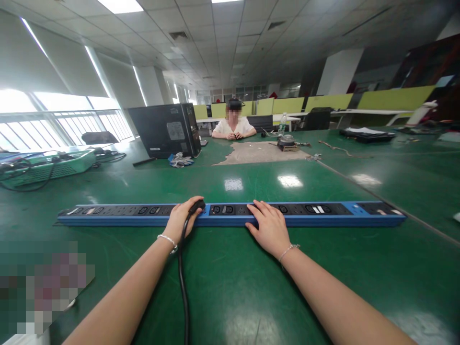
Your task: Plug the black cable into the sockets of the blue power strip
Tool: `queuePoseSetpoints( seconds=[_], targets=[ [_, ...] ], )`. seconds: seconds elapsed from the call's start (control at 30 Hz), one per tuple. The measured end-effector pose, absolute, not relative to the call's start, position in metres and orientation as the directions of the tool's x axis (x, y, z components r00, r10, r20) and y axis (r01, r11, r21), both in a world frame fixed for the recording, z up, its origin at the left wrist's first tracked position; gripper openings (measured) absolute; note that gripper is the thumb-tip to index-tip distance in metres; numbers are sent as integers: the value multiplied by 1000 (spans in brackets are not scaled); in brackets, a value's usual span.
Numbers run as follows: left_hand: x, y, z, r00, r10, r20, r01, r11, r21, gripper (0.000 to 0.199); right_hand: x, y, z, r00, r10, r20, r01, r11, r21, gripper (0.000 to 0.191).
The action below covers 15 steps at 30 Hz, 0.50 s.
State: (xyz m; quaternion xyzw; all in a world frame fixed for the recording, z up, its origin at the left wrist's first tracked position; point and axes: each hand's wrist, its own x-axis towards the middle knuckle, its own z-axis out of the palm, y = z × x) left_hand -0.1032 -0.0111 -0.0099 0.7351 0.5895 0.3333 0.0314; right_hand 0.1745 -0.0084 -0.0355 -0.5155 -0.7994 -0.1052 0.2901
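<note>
A long blue power strip (125, 220) with black sockets lies across the green table in front of me. My left hand (182, 218) is closed around a black plug (196, 207) at the strip, left of its middle. From the plug a black cable (182, 282) runs down toward the bottom edge of the view. To the right of the plug, my right hand (269, 227) rests on the strip with its fingers spread, the thumb along the front edge. Whether the plug sits in a socket is hidden by my left hand.
A black computer case (161, 129) stands at the back left, gloves (180, 160) beside it. A green basket (75, 164) with cables is at the far left. Across the table sits a person (233, 125). Torn cardboard (251, 153) and a black tray (366, 136) lie farther back.
</note>
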Motion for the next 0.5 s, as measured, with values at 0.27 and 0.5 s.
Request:
queuePoseSetpoints(
  seconds=[0.27,0.5],
  targets=[
    [-95,-13,-14,118,896,428,937,-243,251,31,174,-10,-34,-298,775,557,889,438,-133,46],
    [-86,-24,-4,137,900,414,964,-218,155,34,174,-10,-33,-295,777,555,890,435,-136,46]
  ],
)
